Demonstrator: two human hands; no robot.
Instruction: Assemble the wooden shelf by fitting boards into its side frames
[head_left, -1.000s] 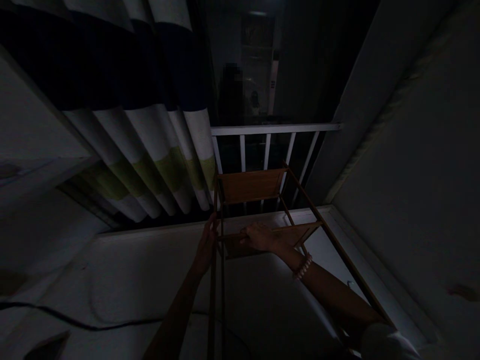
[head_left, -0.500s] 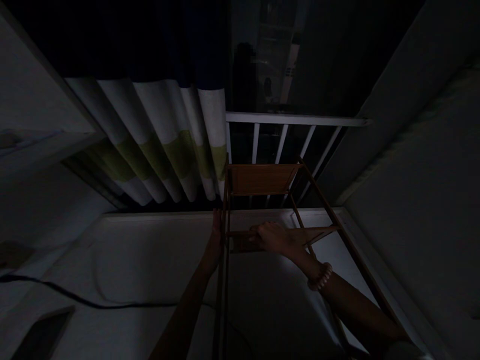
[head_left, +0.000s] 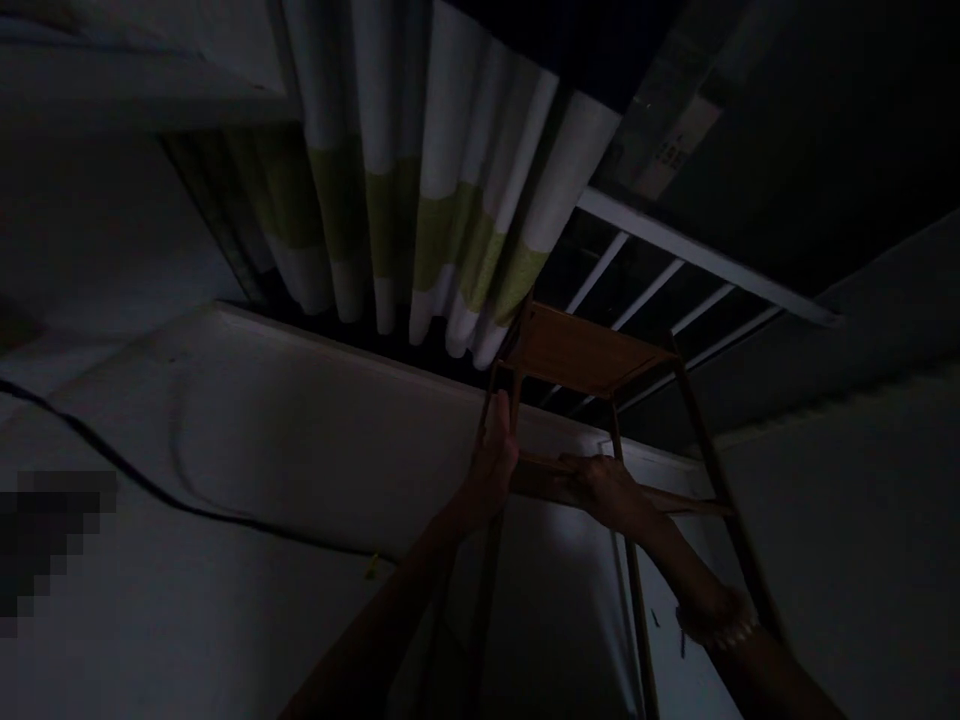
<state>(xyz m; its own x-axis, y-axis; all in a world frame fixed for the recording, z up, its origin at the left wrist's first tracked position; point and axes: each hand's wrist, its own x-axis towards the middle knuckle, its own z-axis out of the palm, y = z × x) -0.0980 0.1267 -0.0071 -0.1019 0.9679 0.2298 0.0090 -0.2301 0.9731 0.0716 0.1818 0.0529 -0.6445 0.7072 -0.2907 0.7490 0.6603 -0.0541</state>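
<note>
A tall brown rack of thin posts and wooden shelf boards (head_left: pixel 592 350) stands at the far edge of a pale, flat surface (head_left: pixel 262 420), close against the hem of a pleated curtain striped white, yellow-green and dark blue (head_left: pixel 442 220). The room is very dim, and the exact material of the posts cannot be made out.

The left hand (head_left: pixel 491 465) lies flat against the rack's near left post, just below the upper shelf board. Its fingers are stretched straight up along the post, not wrapped around it. The right hand (head_left: pixel 604 488) is at the lower shelf, with its fingers curled over the shelf's front edge and gripping it. A pale beaded bracelet (head_left: pixel 720 628) sits on the right wrist. The two hands are near each other, on either side of the rack's front left corner.

Behind the rack and to its right, a white railing with slim upright bars (head_left: pixel 705 255) runs along the far edge of the surface. A black cable (head_left: pixel 150 480) trails across the left part of the surface, well apart from the rack.
</note>
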